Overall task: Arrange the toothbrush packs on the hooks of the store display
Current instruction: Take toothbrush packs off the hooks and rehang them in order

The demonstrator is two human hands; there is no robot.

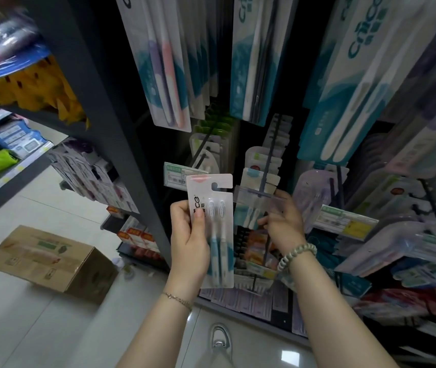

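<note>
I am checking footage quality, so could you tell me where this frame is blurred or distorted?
Head view: the blue pack at top left is motion-smeared; wide-angle bending tilts the hanging packs; the toothbrush pack in the left hand is fairly sharp; the right hand slightly soft.

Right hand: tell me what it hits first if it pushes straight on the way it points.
Probably the packs on the hook: the right hand already touches the front hanging pack. Depth is unclear.
</note>
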